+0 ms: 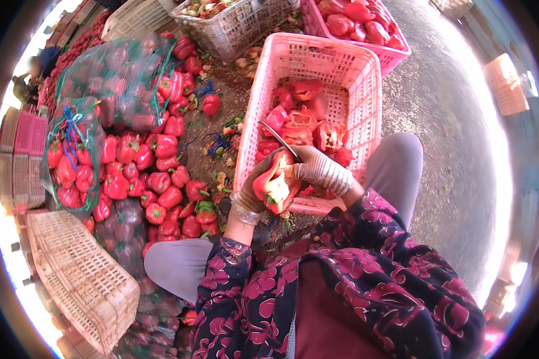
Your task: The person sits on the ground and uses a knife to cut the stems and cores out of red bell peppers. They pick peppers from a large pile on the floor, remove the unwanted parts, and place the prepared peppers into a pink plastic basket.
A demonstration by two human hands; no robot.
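Note:
My gloved left hand [253,190] grips a red bell pepper [276,184] that is cut open, its pale core and seeds showing. Over the pepper's right side lies my gloved right hand [319,168], holding a knife [276,134] whose blade points up and to the left. Most of the knife's handle is hidden in the fingers. Both hands are above the near end of a pink plastic crate [365,107]. Inside that crate are several opened red peppers [298,120], some with hollow insides turned up.
To the left lies a heap of whole red peppers [161,184] beside green mesh sacks [117,80] of peppers. A white crate [222,33] of scraps and another pink crate [397,53] of peppers stand beyond. A tipped pale crate [81,273] is at lower left. Trimmings litter the floor.

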